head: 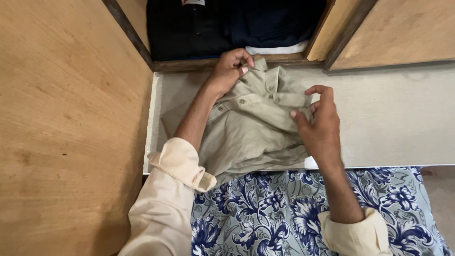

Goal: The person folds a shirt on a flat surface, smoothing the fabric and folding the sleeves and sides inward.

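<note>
Shirt (251, 128), khaki and buttoned, is lying crumpled on the pale counter (393, 118), right in the middle of the action, its collar end pointing toward the open cupboard (189, 64) at the top of the view. Big wooden panels (66, 128) are framing the scene on the left and upper right, plain tan board with dark edging. Inside that cupboard, dark folded clothes (227, 23) are sitting stacked, black and navy, with a strip of white cloth peeking out beneath them on the right. Below the counter's edge, a patterned cloth (284, 213) with blue flowers on grey is spreading across the bottom of the frame, and the shirt's lower part is spilling over onto it. Now the hands: both are coming out of cream sleeves with rolled cuffs. Left hand (230, 68) is curling tight, its grip pinching the shirt up by the collar near the cupboard sill. Right hand (320, 125) is working the shirt's right side, thumb and forefinger closing on a fold of the fabric while the other fingers are arching loose above it.
</note>
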